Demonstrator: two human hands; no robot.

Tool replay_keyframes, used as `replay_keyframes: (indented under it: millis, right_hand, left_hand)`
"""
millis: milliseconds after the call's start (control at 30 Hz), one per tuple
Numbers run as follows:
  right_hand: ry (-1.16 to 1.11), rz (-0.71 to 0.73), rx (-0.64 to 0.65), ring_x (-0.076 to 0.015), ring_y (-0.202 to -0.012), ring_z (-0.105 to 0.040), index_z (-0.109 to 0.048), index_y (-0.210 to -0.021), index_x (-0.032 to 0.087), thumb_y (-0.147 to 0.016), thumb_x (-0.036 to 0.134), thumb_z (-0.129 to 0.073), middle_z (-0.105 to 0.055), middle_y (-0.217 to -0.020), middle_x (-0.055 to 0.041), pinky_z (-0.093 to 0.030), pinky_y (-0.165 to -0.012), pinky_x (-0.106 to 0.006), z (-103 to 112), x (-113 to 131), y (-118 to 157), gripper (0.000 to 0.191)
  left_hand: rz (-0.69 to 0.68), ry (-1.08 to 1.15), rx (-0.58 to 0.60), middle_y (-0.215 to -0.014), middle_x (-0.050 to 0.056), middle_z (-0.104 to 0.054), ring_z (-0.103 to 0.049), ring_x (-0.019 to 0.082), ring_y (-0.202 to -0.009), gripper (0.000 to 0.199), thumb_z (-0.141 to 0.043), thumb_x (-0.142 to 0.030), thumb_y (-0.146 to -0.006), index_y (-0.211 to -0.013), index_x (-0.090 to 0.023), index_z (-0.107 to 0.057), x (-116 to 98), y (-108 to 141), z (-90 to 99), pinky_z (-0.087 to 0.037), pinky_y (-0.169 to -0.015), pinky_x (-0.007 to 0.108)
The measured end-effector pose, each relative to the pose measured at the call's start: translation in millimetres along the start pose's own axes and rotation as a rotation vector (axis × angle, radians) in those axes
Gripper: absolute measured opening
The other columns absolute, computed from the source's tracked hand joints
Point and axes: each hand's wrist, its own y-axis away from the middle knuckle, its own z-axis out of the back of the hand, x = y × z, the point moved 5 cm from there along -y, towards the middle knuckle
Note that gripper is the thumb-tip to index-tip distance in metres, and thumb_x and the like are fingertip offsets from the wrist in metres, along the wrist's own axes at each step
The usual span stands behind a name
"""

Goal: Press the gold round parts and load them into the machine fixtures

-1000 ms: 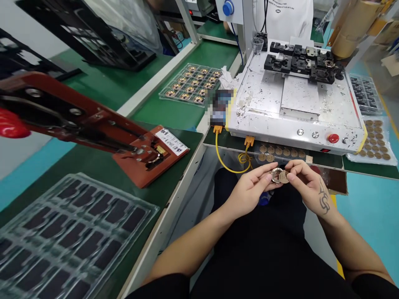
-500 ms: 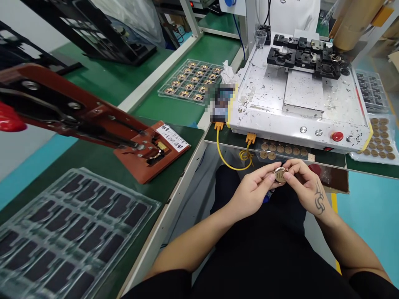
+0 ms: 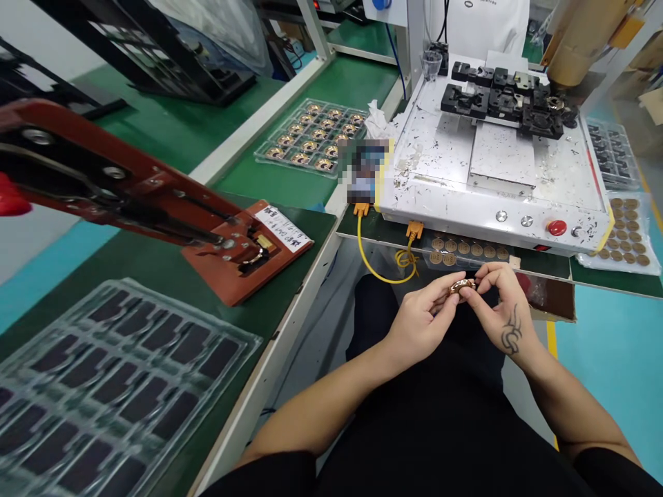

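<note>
A small round rose-gold metal case (image 3: 461, 286) is tilted between my two hands above my lap, its shiny rim facing up. My left hand (image 3: 422, 314) pinches its left side between thumb and fingers. On the right side, my right hand (image 3: 497, 304) grips the same case with thumb and fingertips. Just beyond the hands, round brown stickers (image 3: 463, 247) lie in rows on a clear sheet along the bench edge. The underside of the case is hidden from view.
Ahead stands a white machine (image 3: 429, 183) with black fixtures (image 3: 502, 100) and a red button. A yellow cable (image 3: 369, 259) loops below its front. To the left are a red-brown hand press (image 3: 248, 259), a tray of dark pieces (image 3: 124, 373) and a tray of gold rings (image 3: 311, 134).
The round case has been tipped so its rim shows instead of its flat labelled face. Both hands have turned slightly with it and shifted a little left.
</note>
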Motion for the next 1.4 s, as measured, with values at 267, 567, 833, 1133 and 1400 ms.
replay_keyframes:
  millis: [267, 567, 833, 1133, 1400]
  right_hand:
    - [-0.050, 0.039, 0.155, -0.0226, -0.090, -0.064, -0.074, -0.101, 0.026, -0.106, 0.037, -0.070, -0.068, -0.098, -0.0059, -0.056, -0.083, -0.039, -4, 2, -15, 0.012]
    - [-0.489, -0.362, 0.144, -0.0133, -0.055, -0.054, -0.069, -0.095, 0.024, -0.093, 0.059, -0.081, -0.064, -0.070, 0.0015, -0.046, -0.051, -0.027, -29, -2, -20, 0.038]
    - [-0.433, -0.285, 0.161, -0.0142, -0.059, -0.059, -0.070, -0.095, 0.023, -0.096, 0.057, -0.080, -0.069, -0.074, -0.0008, -0.052, -0.055, -0.029, -35, -1, -20, 0.035]
    - [-0.007, 0.471, 0.485, -0.0273, -0.107, -0.075, -0.067, -0.145, 0.032, -0.104, 0.030, -0.071, -0.076, -0.125, -0.0115, -0.064, -0.094, -0.044, -34, 44, -60, 0.041]
    - [-0.047, 0.628, 0.355, -0.0212, -0.076, -0.068, -0.064, -0.139, 0.030, -0.100, 0.029, -0.074, -0.073, -0.097, -0.0052, -0.061, -0.071, -0.038, -63, 65, -97, 0.040]
  left_hand:
    - [0.005, -0.022, 0.085, -0.143, 0.015, -0.074, -0.074, 0.026, -0.130, 0.056, -0.069, -0.027, -0.105, -0.158, -0.022, -0.052, -15, -11, 19.6, -0.059, -0.112, 0.037]
    - [0.093, 0.120, -0.092, -0.101, 0.008, -0.078, -0.078, 0.020, -0.086, 0.033, -0.081, -0.042, -0.097, -0.115, -0.016, -0.073, -22, -4, 26.6, -0.067, -0.083, 0.034]
    - [0.011, -0.082, -0.157, -0.091, 0.005, -0.075, -0.073, 0.017, -0.080, 0.019, -0.076, -0.034, -0.098, -0.103, -0.017, -0.072, -39, -2, 34.4, -0.060, -0.077, 0.029]
    - [-0.033, -0.210, -0.167, -0.085, 0.002, -0.073, -0.068, 0.015, -0.072, 0.014, -0.070, -0.033, -0.100, -0.100, -0.018, -0.067, -61, 2, 59.1, -0.054, -0.070, 0.028]
    - [-0.567, -1.115, -0.420, -0.103, 0.011, -0.077, -0.070, 0.027, -0.100, 0.027, -0.067, -0.045, -0.105, -0.105, -0.020, -0.077, -199, 28, 158.0, -0.052, -0.096, 0.042]
